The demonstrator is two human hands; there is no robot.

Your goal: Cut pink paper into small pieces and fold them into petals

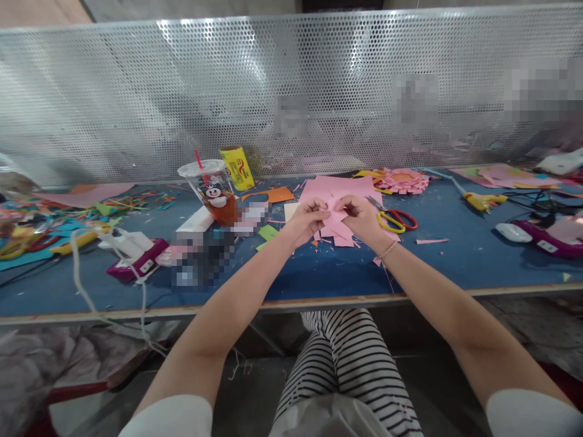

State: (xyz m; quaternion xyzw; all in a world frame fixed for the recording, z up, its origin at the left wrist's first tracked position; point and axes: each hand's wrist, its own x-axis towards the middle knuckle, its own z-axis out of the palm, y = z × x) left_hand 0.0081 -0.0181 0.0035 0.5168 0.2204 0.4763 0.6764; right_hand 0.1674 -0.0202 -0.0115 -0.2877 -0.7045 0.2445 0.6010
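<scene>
Both of my hands meet over the blue table, pinching a small piece of pink paper between them. My left hand has thumb and fingertips closed on the paper's left side. On its right side, my right hand grips it with bent fingers. Under and behind them lie larger pink sheets and cut pink pieces. Scissors with red and yellow handles rest just right of my right hand. A fringed pink paper rosette lies farther back on the right.
A plastic cup with a brown drink stands left, before a yellow box. Purple power strips with white cables sit at the left, another at the right. A yellow glue gun lies right. A perforated metal panel closes the back.
</scene>
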